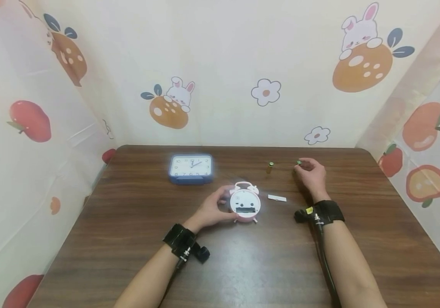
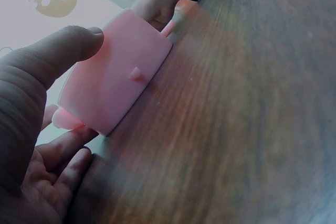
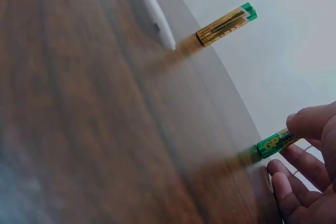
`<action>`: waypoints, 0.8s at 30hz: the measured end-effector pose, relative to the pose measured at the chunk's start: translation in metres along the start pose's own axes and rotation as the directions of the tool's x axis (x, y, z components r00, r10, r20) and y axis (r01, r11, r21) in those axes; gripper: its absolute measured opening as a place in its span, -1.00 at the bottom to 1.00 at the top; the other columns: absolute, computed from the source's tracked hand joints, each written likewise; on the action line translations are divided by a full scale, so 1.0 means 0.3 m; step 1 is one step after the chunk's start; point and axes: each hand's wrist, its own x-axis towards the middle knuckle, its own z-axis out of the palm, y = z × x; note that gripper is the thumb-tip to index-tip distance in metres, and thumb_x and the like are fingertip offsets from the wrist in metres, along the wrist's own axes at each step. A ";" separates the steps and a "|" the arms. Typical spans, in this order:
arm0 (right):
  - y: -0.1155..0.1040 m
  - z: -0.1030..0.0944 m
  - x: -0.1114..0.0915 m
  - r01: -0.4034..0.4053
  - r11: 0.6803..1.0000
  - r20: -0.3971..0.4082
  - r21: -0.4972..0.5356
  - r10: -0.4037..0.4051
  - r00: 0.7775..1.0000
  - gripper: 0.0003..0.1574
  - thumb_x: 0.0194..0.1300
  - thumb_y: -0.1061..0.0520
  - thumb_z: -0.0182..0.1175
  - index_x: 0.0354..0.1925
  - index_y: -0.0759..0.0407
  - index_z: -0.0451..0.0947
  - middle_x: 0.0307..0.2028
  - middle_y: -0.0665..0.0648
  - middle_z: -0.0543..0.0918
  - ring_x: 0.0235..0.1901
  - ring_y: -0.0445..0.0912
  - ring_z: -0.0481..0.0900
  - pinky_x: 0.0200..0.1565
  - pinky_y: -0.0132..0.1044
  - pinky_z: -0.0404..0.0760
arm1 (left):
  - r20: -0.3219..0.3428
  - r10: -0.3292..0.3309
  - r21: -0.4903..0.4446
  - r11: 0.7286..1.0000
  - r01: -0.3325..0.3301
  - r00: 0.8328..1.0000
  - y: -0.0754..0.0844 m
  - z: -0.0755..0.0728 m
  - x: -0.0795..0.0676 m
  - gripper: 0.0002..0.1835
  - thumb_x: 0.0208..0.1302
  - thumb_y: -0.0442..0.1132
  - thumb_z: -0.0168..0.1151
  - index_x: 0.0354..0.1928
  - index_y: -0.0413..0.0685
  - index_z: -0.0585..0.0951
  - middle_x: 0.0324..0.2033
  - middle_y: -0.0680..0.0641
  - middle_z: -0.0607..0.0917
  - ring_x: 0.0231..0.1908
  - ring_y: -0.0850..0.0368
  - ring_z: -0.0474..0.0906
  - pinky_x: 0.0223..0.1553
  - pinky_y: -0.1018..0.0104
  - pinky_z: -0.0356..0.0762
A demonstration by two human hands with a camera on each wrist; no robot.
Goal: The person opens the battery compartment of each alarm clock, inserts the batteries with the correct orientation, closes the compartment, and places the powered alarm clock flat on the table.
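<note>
A pink twin-bell alarm clock [image 1: 245,197] lies with its white back up, a dark battery slot showing in it. My left hand [image 1: 213,209] grips the clock's left side; in the left wrist view the thumb presses the pink rim [image 2: 115,72]. Farther right, my right hand [image 1: 313,174] pinches the upper part of a green-and-gold battery [image 3: 274,144] between thumb and fingers, its lower end at the tabletop. A second battery [image 1: 270,167] stands upright to the left of that hand. Between clock and right hand lies a small white battery cover [image 1: 277,198].
A blue rectangular clock [image 1: 191,168] with a white dial sits at the back left of the brown wooden table [image 1: 135,248]. A printed curtain [image 1: 220,51] rises behind the table's far edge. Both wrists wear black straps [image 1: 329,211] with cameras and cables.
</note>
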 end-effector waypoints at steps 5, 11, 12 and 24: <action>-0.001 0.002 0.000 0.000 1.000 0.005 -0.007 0.000 1.000 -0.62 0.23 0.05 0.28 -0.01 0.20 0.58 -0.10 0.17 0.64 -0.21 -0.25 0.54 -0.31 -0.56 0.48 | 0.000 0.009 -0.001 1.000 -0.009 1.000 -0.006 0.001 0.001 -0.10 -0.18 -0.09 0.59 0.28 0.39 0.36 0.08 0.07 0.58 0.12 0.16 0.49 0.17 0.19 0.49; -0.002 -0.004 -0.002 0.008 1.000 0.007 0.009 -0.008 1.000 -0.62 0.24 0.04 0.28 -0.04 0.21 0.58 -0.12 0.16 0.64 -0.23 -0.27 0.56 -0.35 -0.55 0.51 | 0.003 0.012 -0.001 1.000 -0.012 1.000 -0.008 0.002 0.004 -0.11 -0.17 -0.09 0.59 0.28 0.42 0.36 0.10 0.07 0.57 0.13 0.15 0.49 0.17 0.18 0.49; -0.003 -0.006 -0.002 0.007 1.000 0.002 0.015 -0.007 1.000 -0.63 0.23 0.04 0.28 -0.05 0.20 0.59 -0.13 0.15 0.65 -0.24 -0.27 0.57 -0.35 -0.55 0.52 | 0.003 0.012 -0.002 1.000 -0.012 1.000 -0.008 0.003 0.004 -0.11 -0.16 -0.07 0.59 0.28 0.43 0.35 0.11 0.07 0.57 0.14 0.15 0.49 0.17 0.17 0.48; -0.012 -0.042 -0.016 0.050 0.996 -0.004 0.069 -0.049 0.999 -0.62 0.21 0.05 0.31 -0.06 0.23 0.60 -0.20 0.07 0.64 -0.32 -0.36 0.58 -0.41 -0.51 0.56 | -0.006 0.012 0.011 1.000 -0.012 1.000 -0.011 0.003 0.003 -0.09 -0.18 -0.06 0.60 0.29 0.42 0.35 0.09 0.06 0.57 0.11 0.14 0.49 0.16 0.18 0.49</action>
